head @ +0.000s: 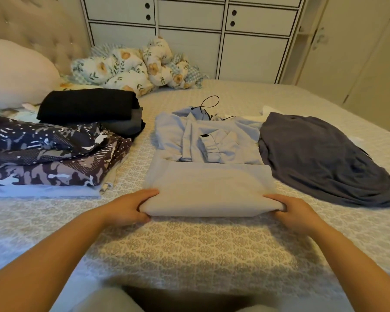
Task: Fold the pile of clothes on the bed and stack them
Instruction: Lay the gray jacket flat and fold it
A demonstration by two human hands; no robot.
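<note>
at the near edge of the folded garment, the left hand (131, 207) is curled round the left end of the fold, thumb on top and fingers tucked beneath. the right hand (295, 213) is clamped on the right end of the same fold in the same way. between them, the light blue cotton shirt (208, 154) is held by its doubled-over lower part, which is raised slightly off the patterned grey-and-cream bedspread (189, 246); its upper part, with collar and folded-in sleeves, lies flat on the bed further away. a thin black cord (209, 101) is seen looped just beyond the collar. just to the right of the shirt, touching its edge, a dark grey-blue crumpled garment (324, 158) is spread unfolded, with bits of white fabric showing at its far side. to the left, a stack of folded dark navy patterned cloth (45, 154) is set, and behind it a folded black knit garment (88, 105) rests on folded grey pieces. further back, a floral quilted blanket (135, 66) is bunched near a pale pillow (16, 73) and a tufted beige headboard (34, 25). beyond the bed, a white panelled cabinet (189, 30) is visible.
</note>
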